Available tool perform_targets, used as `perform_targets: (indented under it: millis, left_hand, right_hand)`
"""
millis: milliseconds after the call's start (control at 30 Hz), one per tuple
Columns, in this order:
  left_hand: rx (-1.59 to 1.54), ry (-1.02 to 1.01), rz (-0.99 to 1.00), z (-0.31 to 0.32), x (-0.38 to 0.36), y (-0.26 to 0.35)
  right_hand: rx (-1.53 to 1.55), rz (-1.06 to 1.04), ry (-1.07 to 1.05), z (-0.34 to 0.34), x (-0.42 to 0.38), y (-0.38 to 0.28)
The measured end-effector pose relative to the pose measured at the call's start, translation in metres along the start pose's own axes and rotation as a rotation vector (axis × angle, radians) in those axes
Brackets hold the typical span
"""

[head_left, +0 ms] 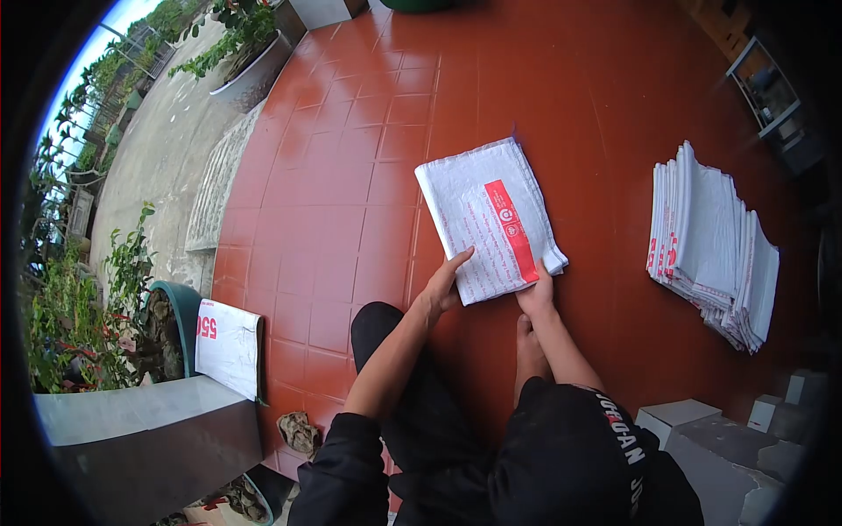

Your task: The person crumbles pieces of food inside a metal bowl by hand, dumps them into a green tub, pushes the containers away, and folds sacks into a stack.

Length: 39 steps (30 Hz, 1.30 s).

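A folded white woven plastic sack (474, 210) with a red printed band lies in front of me, its near edge between my two hands. My left hand (447, 279) grips the near left corner, thumb on top and the other fingers underneath. At the near right corner, my right hand (537, 291) holds the sack with its thumb on the upper face. Over to the right a stack of folded white sacks (715, 241) sits on the red floor, their layered edges facing me.
Another folded white sack (230, 342) hangs beside a grey ledge (149, 430) at left. A crumpled brown cloth-like thing (299, 433) lies near my left arm. Potted plants (254, 70) line the left side. Grey blocks (680, 416) stand at lower right; my bare foot (530, 352) is close to the sack.
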<state>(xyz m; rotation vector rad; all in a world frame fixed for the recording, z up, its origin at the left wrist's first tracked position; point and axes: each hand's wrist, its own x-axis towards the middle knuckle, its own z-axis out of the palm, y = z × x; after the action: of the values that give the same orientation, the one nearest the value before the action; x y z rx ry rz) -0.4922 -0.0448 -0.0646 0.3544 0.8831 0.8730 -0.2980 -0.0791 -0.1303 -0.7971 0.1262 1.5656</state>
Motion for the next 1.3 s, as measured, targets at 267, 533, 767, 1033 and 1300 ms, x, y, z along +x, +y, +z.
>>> perform_targets:
  millis: [267,533,767,1033,1300]
  left_hand:
    - [0.097,-0.038,-0.043,-0.02,0.015,-0.003]
    - [0.294,0.377,0.162,-0.037,0.027,-0.005]
    - [0.81,0.594,0.285,-0.048,0.027,-0.002]
    - [0.779,0.488,0.413,-0.047,0.03,0.006]
    - [0.681,0.408,0.64,-0.068,-0.085,0.126]
  right_hand:
    - [0.021,0.026,0.046,0.006,0.003,0.008]
    - [-0.354,-0.332,0.396,0.014,-0.007,-0.007]
    - [-1.115,-0.256,0.085,-0.004,-0.011,-0.031]
    - [-1.211,-0.29,-0.051,-0.014,-0.014,-0.032]
    - [-1.289,-0.406,-0.174,-0.022,-0.035,-0.024]
